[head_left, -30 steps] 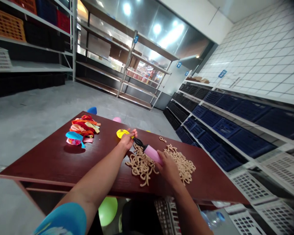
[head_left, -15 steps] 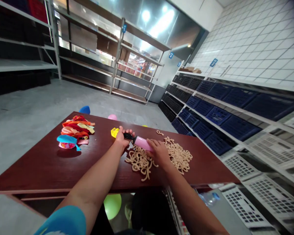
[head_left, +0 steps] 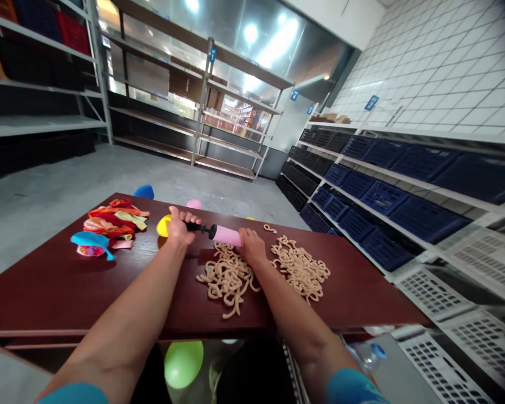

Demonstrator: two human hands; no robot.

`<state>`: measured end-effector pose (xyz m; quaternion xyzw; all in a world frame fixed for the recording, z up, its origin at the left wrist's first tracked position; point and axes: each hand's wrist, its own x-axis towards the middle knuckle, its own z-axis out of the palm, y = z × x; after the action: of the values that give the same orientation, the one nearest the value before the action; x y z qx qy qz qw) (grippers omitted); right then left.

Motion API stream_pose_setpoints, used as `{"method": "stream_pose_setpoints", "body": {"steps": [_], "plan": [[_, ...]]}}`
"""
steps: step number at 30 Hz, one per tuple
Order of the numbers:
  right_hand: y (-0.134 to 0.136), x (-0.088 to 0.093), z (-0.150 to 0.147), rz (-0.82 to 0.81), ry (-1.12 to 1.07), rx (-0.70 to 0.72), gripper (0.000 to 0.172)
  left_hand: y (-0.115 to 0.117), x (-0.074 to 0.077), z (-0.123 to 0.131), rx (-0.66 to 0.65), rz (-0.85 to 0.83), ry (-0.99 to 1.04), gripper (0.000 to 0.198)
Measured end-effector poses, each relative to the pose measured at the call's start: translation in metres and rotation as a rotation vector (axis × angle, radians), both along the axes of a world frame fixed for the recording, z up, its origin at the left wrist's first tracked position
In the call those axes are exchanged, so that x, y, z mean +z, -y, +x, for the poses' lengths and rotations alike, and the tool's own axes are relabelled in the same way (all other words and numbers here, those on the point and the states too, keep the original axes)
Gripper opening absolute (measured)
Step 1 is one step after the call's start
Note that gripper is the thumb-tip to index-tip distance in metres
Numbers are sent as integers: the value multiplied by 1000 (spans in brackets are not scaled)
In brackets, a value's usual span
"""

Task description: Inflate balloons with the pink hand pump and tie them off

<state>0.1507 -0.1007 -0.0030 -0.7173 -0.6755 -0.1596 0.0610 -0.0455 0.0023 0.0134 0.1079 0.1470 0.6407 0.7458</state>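
Note:
A hand balloon pump (head_left: 228,235) with a pink barrel and black end parts lies across between my hands, above the table. My left hand (head_left: 180,224) is closed around its black end, with the thumb up. A small yellow balloon (head_left: 164,225) sticks out on the far side of that hand; its neck is hidden by the fingers. My right hand (head_left: 251,245) wraps the right end of the pink barrel. Between barrel and left hand a thin black rod shows. Beneath and beside my right hand lie beige curled pieces (head_left: 231,278) in a loose heap.
Uninflated balloons (head_left: 109,221) in several colours lie on the left of the dark red table (head_left: 160,311). A second beige heap (head_left: 301,269) is at right. A green balloon (head_left: 184,363) sits below the front edge. Shelves with blue crates (head_left: 379,196) stand right.
My hands have moved apart, the left one leftward, and more black rod shows between them. The yellow balloon looks rounder and fuller. The view has shifted slightly.

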Motion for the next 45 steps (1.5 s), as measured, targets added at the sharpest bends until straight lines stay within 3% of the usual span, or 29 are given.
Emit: {"method": "stream_pose_setpoints", "body": {"steps": [5,9,13,16,20,24,27,33,36,40,45], "plan": [[0,-3,26,120,-118,7,23,5,30,-15,151,41,-114,44],[-6,-3,35,183,-246,-13,23,7,75,-26,245,74,-199,42],[-10,-6,28,224,-339,-9,24,7,112,-8,264,97,-324,42],[-10,-8,24,236,-397,37,29,13,116,26,231,94,-399,41],[-7,-11,24,281,-461,56,35,28,102,76,154,110,-438,42],[-6,-12,25,307,-523,54,39,39,101,97,136,133,-447,44],[-7,-10,24,323,-567,73,37,42,118,91,152,165,-484,44],[-9,-6,20,335,-619,109,35,46,183,46,258,275,-544,43],[-11,-6,19,325,-639,121,33,50,206,24,307,286,-547,42],[-11,-8,19,368,-630,140,32,53,205,19,323,324,-541,44],[-7,-10,17,383,-636,182,33,61,170,52,245,369,-535,46]]}}
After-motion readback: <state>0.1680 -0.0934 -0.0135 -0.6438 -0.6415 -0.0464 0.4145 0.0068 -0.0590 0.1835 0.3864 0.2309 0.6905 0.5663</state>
